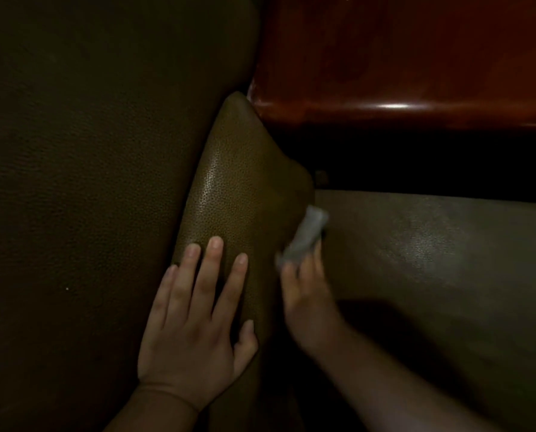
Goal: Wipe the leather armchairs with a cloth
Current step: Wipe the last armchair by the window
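— Hands first: where are they?
— Both hands work at an olive-brown leather cushion (241, 194) standing on edge in a dimly lit armchair. Left hand (195, 322) lies flat on the cushion's face, fingers straight and slightly spread, thumb out to the side, holding nothing.

— And the right?
— Right hand (307, 294), blurred, pinches a pale grey cloth (307, 235) in its fingertips against the cushion's right edge, low down where that edge meets the seat (432, 260). How tightly the fingers curl is hard to tell through the blur.

— Where does the cushion sit?
— It leans between a large dark leather panel (88, 182) on its left, which it touches, and the seat, which stretches away to the right with a dull sheen. Its upper corner points toward a glossy reddish wooden arm (400, 73) at the top right, which carries a bright streak of reflected light along its rounded front edge.

— Anything else?
— A dark gap (416, 163) runs under the wood, above the seat's far edge. Both forearms enter from the bottom, bare.
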